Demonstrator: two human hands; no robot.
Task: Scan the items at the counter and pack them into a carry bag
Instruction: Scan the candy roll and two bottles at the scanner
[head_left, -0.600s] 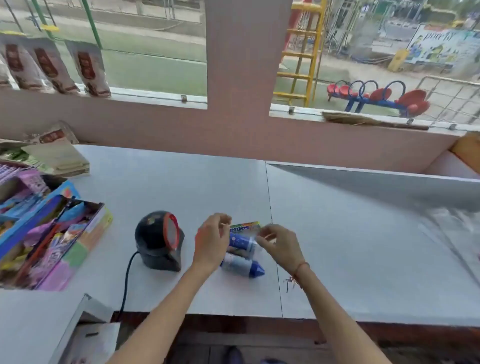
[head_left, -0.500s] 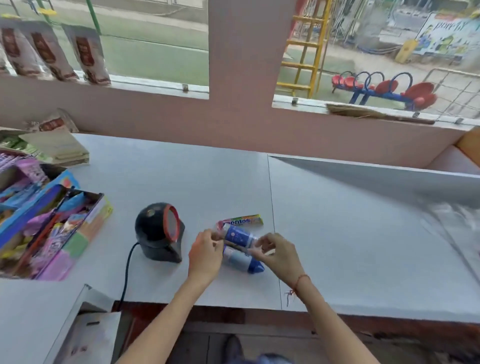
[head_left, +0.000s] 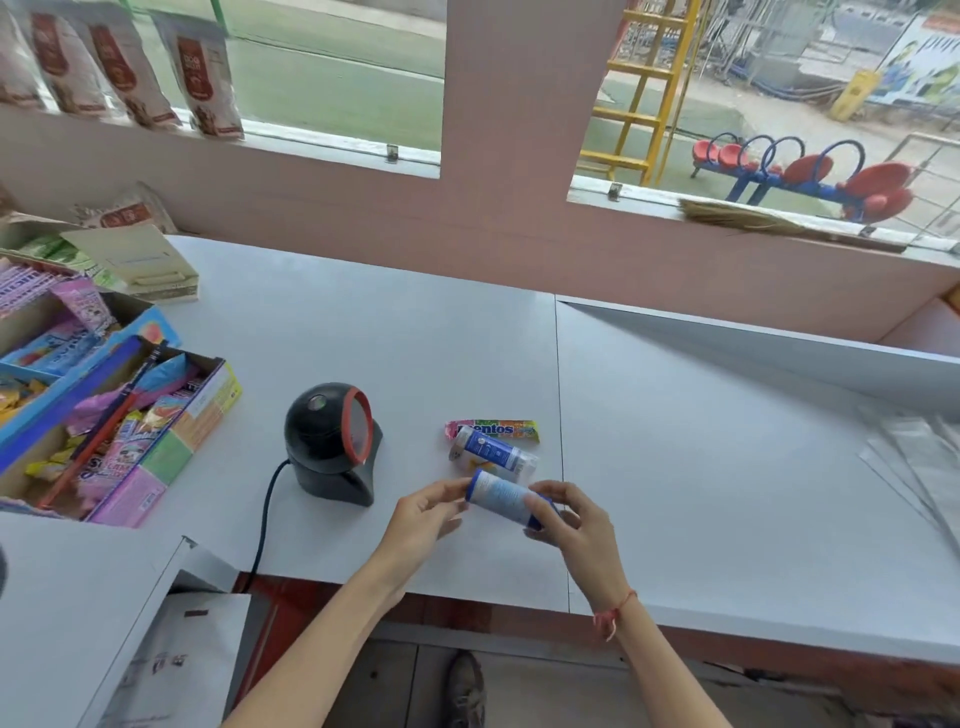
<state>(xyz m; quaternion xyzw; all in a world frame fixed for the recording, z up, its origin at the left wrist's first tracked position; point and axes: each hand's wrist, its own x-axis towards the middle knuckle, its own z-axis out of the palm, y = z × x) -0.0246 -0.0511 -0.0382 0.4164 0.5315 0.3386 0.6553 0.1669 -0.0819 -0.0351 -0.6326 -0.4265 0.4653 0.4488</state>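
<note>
Early in the task, both hands' grip is closed on a blue-capped tube (head_left: 503, 500), left hand (head_left: 423, 522) and right hand (head_left: 576, 525) at its ends near the scanner (head_left: 332, 441), while another tube (head_left: 493, 456) and a Mentos roll (head_left: 493, 430) lie unpacked on the surface (head_left: 701, 467).

Scanner (head_left: 332, 441) on counter (head_left: 675, 467), left of candy roll (head_left: 493, 430).

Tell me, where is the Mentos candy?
In the head view the Mentos roll lies flat on the white counter, right of the black barcode scanner, just behind a blue-labelled tube and beyond both hands.
</note>
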